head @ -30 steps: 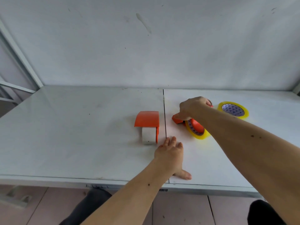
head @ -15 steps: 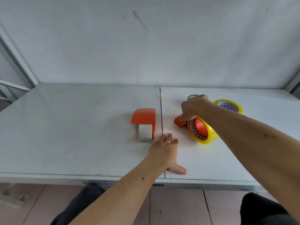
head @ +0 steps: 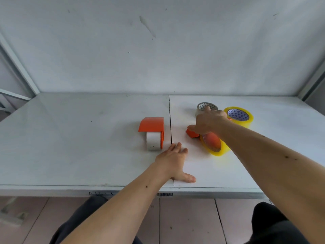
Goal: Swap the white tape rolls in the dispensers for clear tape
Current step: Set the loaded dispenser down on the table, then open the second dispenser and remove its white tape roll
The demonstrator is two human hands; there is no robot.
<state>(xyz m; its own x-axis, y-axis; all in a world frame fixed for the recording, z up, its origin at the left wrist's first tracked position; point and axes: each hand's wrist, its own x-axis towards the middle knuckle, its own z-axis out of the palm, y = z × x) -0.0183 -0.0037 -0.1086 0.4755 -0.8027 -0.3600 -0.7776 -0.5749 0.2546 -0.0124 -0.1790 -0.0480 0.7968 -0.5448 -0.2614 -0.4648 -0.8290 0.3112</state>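
Left hand (head: 173, 160) flat, released on table (head: 88, 147); right hand (head: 209, 121) grasping orange dispenser (head: 210, 140) with yellowish clear tape.

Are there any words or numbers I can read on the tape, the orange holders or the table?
No words or numbers can be read.
barcode sticker on the table's front edge: only bars, any digits too small.
yellow tape roll and grey tape roll: triangle pattern inside, no letters.
orange dispenser: plain.
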